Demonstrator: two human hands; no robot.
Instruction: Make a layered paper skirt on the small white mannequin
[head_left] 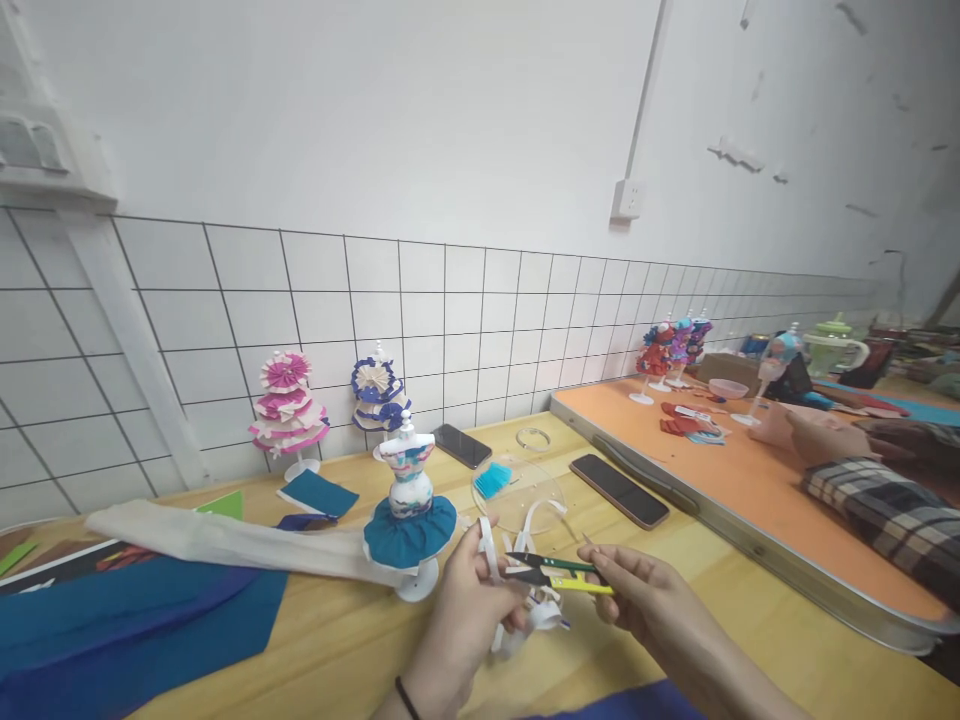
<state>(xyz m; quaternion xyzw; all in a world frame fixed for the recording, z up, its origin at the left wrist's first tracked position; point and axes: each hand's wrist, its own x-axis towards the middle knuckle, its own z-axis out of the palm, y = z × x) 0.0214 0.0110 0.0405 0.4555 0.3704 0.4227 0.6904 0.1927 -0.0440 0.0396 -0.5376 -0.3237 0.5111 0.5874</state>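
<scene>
My left hand [465, 610] is closed on a white ribbon strip [489, 545] that stands up from its fingers and curls away below. My right hand [637, 590] grips small thread snips [559, 577] with yellow-green handles, the blades pointing left at the ribbon. Just left of my hands stands a small mannequin [409, 500] in a teal skirt on a white base.
Two more dressed mannequins, pink [289, 405] and blue-white [377, 385], stand by the tiled wall. Blue paper [135, 625] and a white cloth [225, 540] lie left. Two phones [619, 490] [462, 445] and a clear dish [517, 495] lie beyond. Another person's arm [862, 470] rests on the orange table.
</scene>
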